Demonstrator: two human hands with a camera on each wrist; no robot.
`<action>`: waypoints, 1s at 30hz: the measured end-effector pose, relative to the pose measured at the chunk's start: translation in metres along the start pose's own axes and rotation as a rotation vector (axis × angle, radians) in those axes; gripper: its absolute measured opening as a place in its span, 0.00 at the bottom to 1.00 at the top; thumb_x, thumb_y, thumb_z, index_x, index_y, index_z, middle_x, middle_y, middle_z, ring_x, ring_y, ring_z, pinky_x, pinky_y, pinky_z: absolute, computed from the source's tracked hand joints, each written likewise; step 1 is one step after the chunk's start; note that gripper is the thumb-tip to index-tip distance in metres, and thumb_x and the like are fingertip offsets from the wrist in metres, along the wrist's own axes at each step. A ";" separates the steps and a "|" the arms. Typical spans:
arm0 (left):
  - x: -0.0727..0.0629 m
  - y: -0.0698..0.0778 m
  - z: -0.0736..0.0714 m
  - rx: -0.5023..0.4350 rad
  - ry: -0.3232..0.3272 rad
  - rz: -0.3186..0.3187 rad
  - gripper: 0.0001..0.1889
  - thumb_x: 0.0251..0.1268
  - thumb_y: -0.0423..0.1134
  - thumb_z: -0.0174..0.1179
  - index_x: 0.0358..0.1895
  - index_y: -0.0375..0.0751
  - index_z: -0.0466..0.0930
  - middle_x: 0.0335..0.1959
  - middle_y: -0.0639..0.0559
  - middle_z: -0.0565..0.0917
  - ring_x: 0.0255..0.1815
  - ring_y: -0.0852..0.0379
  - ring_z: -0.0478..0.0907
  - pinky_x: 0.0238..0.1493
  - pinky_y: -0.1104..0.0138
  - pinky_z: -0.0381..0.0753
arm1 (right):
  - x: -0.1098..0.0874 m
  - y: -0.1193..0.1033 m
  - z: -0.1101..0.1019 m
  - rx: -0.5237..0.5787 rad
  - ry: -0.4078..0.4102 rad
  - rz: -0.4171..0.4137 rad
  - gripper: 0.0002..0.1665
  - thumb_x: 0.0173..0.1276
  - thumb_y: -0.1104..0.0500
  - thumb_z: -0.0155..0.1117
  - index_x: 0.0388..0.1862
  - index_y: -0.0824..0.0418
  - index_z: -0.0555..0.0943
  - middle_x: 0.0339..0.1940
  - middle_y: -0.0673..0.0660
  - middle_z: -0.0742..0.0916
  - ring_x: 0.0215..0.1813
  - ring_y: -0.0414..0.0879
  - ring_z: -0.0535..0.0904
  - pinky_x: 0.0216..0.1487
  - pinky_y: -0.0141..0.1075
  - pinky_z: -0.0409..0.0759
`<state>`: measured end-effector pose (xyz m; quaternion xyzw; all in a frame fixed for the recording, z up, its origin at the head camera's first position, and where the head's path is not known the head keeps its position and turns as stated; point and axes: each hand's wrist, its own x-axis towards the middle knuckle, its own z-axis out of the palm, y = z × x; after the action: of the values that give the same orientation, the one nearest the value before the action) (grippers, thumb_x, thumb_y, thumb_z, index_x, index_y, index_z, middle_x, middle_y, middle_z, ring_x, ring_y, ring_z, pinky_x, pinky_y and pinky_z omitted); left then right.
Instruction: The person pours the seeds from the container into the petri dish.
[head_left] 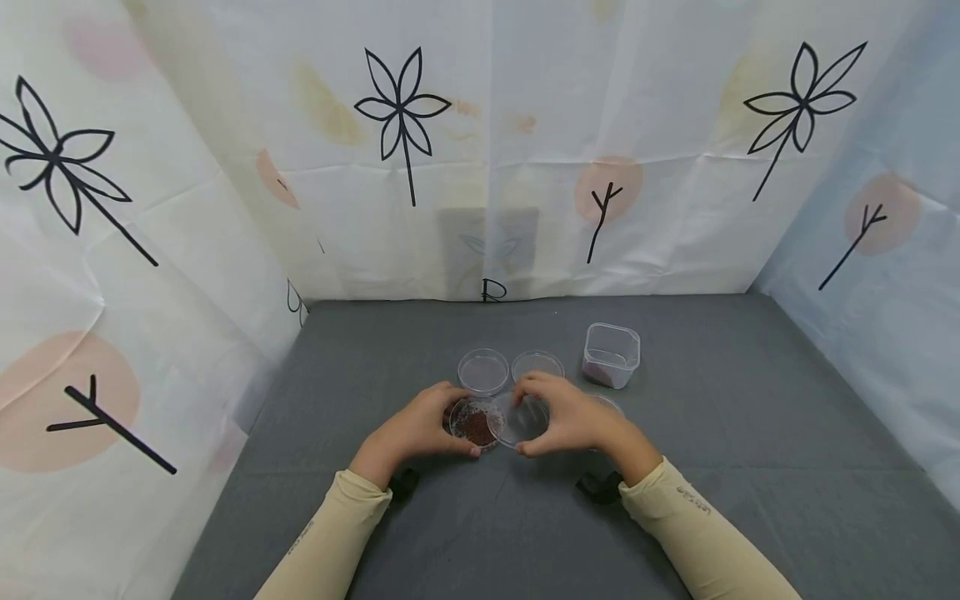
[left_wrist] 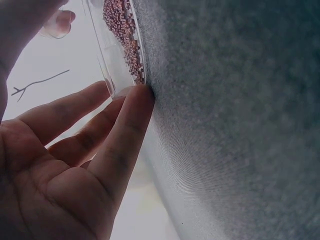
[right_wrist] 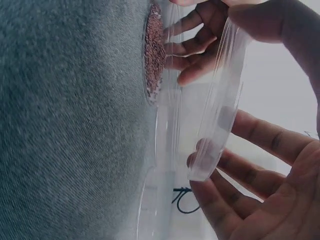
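Note:
My left hand (head_left: 427,425) holds a clear round petri dish (left_wrist: 115,62) by its rim, thumb on the near side and fingers on the far side. Reddish-brown granules (head_left: 476,427), with some whitish bits, lie in that dish, which stands on the table. Just to the right, my right hand (head_left: 570,414) grips a clear, shallow round lid or dish (right_wrist: 220,100) between thumb and fingertips. It is raised off the table and tilted, its left edge overlapping the granule dish in the head view. I cannot tell whether the two touch.
Behind the hands stand two clear round dishes (head_left: 483,372) (head_left: 537,362). Another clear dish (head_left: 609,403) is partly hidden by my right hand. A clear squarish tub (head_left: 612,346) with something dark reddish low inside stands farther right. Patterned cloth (head_left: 487,167) borders the grey table (head_left: 510,525).

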<state>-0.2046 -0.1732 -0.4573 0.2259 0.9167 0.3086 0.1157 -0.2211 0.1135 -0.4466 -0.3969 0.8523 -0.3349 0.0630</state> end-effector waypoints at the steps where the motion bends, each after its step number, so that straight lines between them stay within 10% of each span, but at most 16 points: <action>1: 0.000 0.000 0.000 0.000 0.000 -0.002 0.48 0.51 0.54 0.85 0.75 0.37 0.75 0.63 0.44 0.81 0.60 0.50 0.80 0.62 0.51 0.82 | 0.001 0.000 0.001 -0.009 0.001 -0.009 0.30 0.56 0.50 0.85 0.53 0.59 0.83 0.56 0.51 0.83 0.57 0.53 0.80 0.58 0.50 0.81; 30: -0.001 -0.007 0.000 -0.066 0.000 0.054 0.51 0.46 0.56 0.87 0.73 0.39 0.76 0.57 0.48 0.82 0.55 0.55 0.81 0.57 0.56 0.85 | 0.023 -0.019 0.027 -0.174 -0.098 -0.019 0.39 0.64 0.50 0.81 0.71 0.62 0.81 0.74 0.64 0.78 0.74 0.60 0.76 0.70 0.54 0.79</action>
<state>-0.2066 -0.1790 -0.4614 0.2465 0.8997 0.3417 0.1145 -0.2148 0.0746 -0.4518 -0.4248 0.8702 -0.2403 0.0669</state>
